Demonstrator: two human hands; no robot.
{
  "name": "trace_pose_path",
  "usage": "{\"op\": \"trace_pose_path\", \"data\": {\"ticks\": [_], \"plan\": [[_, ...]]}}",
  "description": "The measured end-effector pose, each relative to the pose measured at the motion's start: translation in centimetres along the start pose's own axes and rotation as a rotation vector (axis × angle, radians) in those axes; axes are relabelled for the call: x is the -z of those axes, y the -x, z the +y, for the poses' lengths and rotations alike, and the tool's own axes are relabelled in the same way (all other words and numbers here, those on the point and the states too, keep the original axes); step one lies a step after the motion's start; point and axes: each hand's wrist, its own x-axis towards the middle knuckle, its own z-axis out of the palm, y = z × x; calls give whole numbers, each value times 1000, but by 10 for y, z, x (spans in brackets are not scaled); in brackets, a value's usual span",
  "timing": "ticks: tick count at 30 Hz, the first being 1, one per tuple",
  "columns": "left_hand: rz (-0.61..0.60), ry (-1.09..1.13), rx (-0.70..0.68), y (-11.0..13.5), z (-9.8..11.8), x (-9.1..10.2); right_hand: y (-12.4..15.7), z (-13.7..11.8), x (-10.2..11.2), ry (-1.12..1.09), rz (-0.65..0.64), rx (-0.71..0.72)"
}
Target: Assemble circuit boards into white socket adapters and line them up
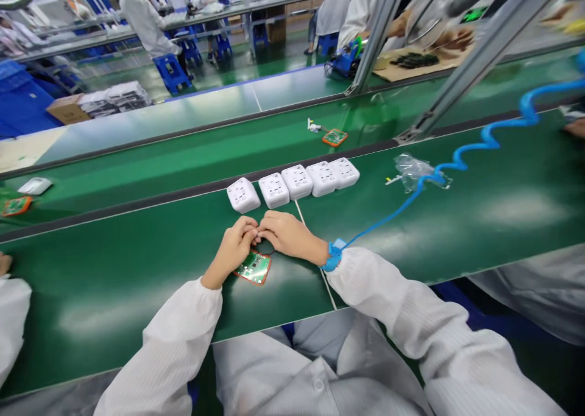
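Note:
My left hand [234, 248] and my right hand [286, 233] meet fingertip to fingertip over the green bench mat [114, 282]. Both are curled in a pinch on something small between them that I cannot make out. A green circuit board [253, 267] with an orange edge lies just under my left hand, partly covered by it. A blue wrist strap [333, 254] sits on my right wrist, its coiled blue cord [484, 139] running off to the right. Several white socket housings [297, 181] stand in a row just beyond my hands.
A crumpled clear plastic bag [414, 171] lies to the right. Another circuit board [334, 137] with a small white part rides the conveyor belt behind. A white cover [35, 186] and a board [16, 206] lie far left. Co-workers' sleeves show at both edges.

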Motion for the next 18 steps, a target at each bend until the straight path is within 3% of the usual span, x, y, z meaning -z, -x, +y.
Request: {"op": "trace_pose_path", "data": {"ticks": [3,6,9,12,14,16,18], "plan": [[31,-150,-126,2,0,5,8,13,26,-22,-149,34],[327,-395,-317,-5,-1,10,20,31,48,-45,-300,98],[557,-619,-444,-26,-6,16,29,36,54,158,-203,12],[515,-732,-446,-50,-17,21,33,26,51,477,-80,-186],[442,-738,-433,-62,-23,21,36,17,50,558,-134,-292],[374,-727,-465,-67,-26,21,37,11,50,535,-209,-297],[329,-718,-525,-68,-27,21,37,10,49,491,-237,-207]]}}
